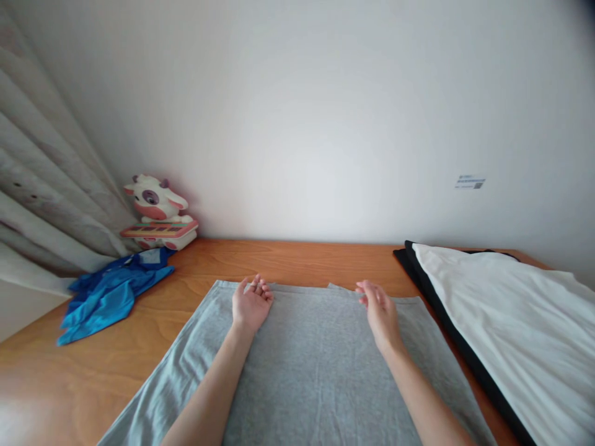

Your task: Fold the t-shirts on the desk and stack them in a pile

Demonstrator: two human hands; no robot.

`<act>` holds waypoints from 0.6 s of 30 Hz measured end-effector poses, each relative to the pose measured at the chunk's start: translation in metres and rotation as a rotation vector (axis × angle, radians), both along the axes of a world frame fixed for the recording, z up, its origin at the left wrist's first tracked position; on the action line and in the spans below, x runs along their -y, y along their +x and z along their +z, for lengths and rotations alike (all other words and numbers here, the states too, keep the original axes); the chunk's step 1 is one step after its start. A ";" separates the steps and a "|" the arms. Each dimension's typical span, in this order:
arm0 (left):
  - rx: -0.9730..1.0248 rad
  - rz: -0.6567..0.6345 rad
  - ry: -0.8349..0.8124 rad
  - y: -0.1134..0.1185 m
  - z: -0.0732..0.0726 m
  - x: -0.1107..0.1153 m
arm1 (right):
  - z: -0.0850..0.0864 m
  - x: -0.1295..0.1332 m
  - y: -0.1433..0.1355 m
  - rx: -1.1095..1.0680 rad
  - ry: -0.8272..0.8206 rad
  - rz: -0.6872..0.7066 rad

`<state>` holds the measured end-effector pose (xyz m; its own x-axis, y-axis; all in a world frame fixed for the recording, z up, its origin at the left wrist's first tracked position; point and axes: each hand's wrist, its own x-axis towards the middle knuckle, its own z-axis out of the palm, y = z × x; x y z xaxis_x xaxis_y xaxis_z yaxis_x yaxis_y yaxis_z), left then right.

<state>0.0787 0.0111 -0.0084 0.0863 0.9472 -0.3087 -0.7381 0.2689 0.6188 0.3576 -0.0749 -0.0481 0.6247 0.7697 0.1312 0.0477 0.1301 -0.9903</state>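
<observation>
A grey cloth garment (pixel 316 359) lies spread on the wooden table, its hemmed far edge running across in front of me. Over the left part of that edge is my left hand (pixel 251 306), palm turned up and fingers loosely curled apart, holding nothing. My right hand (pixel 380 310) is above the right part of the same edge, fingers slightly bent and apart, with nothing visible in them. Between the two hands a small corner of cloth sticks up at the hem. The near end of the garment runs out of view below.
A blue garment (pixel 116 288) lies crumpled at the left, near a cow-shaped toy keyboard (pixel 160 214) and a curtain (pixel 51 161). White cloth (pixel 511 310) over black cloth (pixel 446 322) lies at the right. Behind the wooden table (pixel 297 254) stands a white wall with a label (pixel 470 182).
</observation>
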 end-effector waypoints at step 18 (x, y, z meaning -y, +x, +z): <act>0.205 0.076 -0.144 -0.017 0.007 0.000 | 0.036 0.020 0.026 -1.189 0.114 0.084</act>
<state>0.0619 0.0112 -0.0013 0.0910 0.9011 -0.4240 -0.8656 0.2821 0.4137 0.3838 -0.0950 -0.0116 0.3493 0.8353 -0.4246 -0.9029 0.1789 -0.3909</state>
